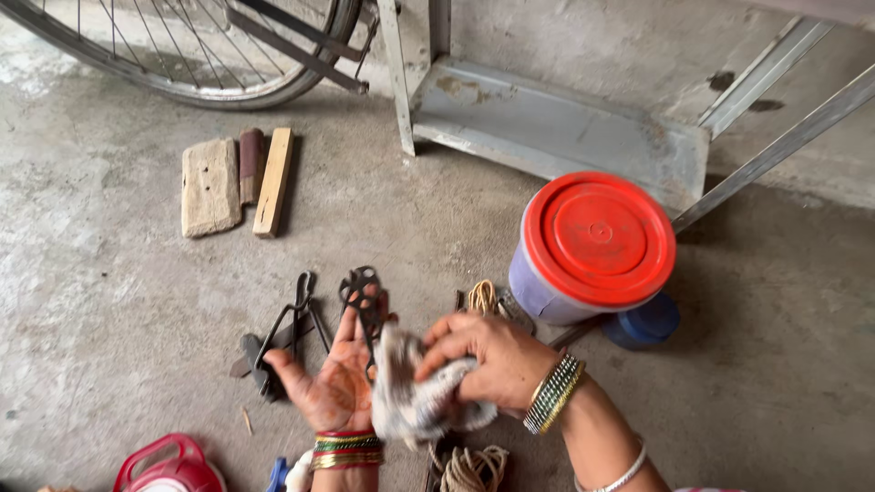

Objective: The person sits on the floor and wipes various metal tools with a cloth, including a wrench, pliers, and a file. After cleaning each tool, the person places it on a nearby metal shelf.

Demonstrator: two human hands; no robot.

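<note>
Rag (415,401), a crumpled grey-white cloth, is sitting low in the middle of the frame, bunched between the person's two hands above the concrete floor (118,301). Around it, going from the biggest things down: a bicycle wheel (196,55) is arching across the upper left, and a grey metal frame (556,128) is standing across the upper middle and right. A tub with a red lid (592,241) is resting right of centre, with a smaller blue cap (647,321) tucked just beside its lower edge. Three wooden blocks (232,178) are lying side by side at the left. Dark iron tools (292,333), tong-like in shape, are lying on the floor just behind the left hand, and coils of twine (469,466) are showing near the bottom edge.

The right hand (488,360) is pressing down with a clenched grip on the rag, fingers curled over the top of it. The left hand (333,383) is lying palm up and released, fingers spread, with the rag's edge resting against its fingers; a dark metal piece (366,305) is showing at its fingertips, though whether it is touching them I cannot tell. The palm is looking stained reddish-brown, so the wiping appears to be midway, with grime left on the skin.
</note>
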